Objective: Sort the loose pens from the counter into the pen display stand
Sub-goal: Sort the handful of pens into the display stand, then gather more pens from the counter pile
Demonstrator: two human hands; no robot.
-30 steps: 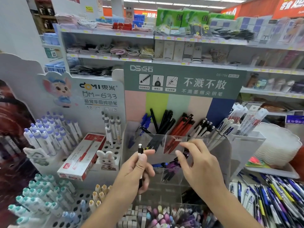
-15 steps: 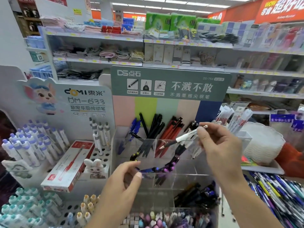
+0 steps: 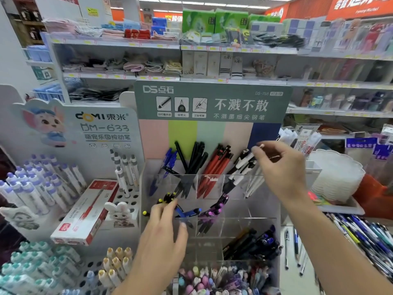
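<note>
The clear acrylic pen display stand (image 3: 262, 209) rises in tiers under a green header card. Its top row holds blue, black, red, black-and-white and white pens. My right hand (image 3: 282, 167) is over the top right compartment, fingers pinched on a white pen (image 3: 253, 184) that slants down into it. Lower down, my left hand (image 3: 163, 228) has its fingers spread at the middle-left compartment. They touch the black pens with yellow tips (image 3: 168, 198) and hold nothing. Loose pens (image 3: 361, 241) lie in a heap on the counter at the right.
A white DOMI stand (image 3: 70, 188) with purple-capped and teal-capped pens and a red-and-white pen box (image 3: 85, 211) is on the left. A stack of white plates (image 3: 338, 173) sits on the right, and stocked store shelves (image 3: 212, 50) run behind.
My left hand put its black pen into the middle-left compartment and let go. My right hand lifted a white pen and carried it right and up to the top right compartment.
</note>
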